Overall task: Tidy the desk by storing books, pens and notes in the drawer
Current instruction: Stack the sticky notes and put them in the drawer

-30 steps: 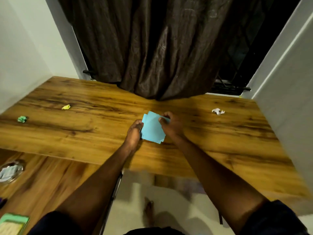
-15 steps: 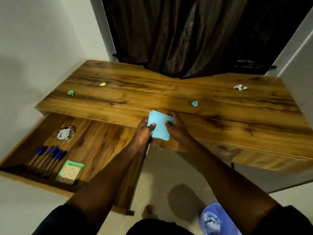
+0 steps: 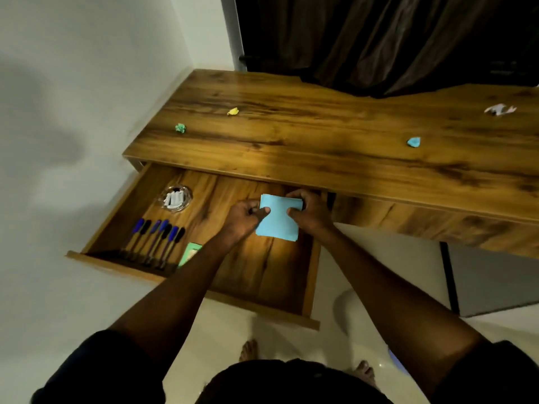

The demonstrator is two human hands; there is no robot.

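A small stack of light blue notes (image 3: 277, 221) hangs over the open wooden drawer (image 3: 256, 275). My left hand (image 3: 243, 217) pinches its left edge and my right hand (image 3: 309, 212) grips its right edge. Whether the stack touches the drawer floor I cannot tell. Inside the drawer, at the front left, lie several blue-capped pens (image 3: 154, 240) in a row, with a green-edged pad (image 3: 190, 253) beside them, partly hidden by my left forearm.
A small glass dish (image 3: 175, 198) with white pieces sits at the drawer's back left. On the desk top (image 3: 320, 135) lie crumpled paper balls: green (image 3: 180, 128), yellow (image 3: 232, 111), blue (image 3: 414, 142) and white (image 3: 499, 109). A dark curtain hangs behind; a wall stands left.
Both hands carried the blue notes off the desk top, down and left, over the open drawer. The view swung left and down, so the drawer now fills the middle.
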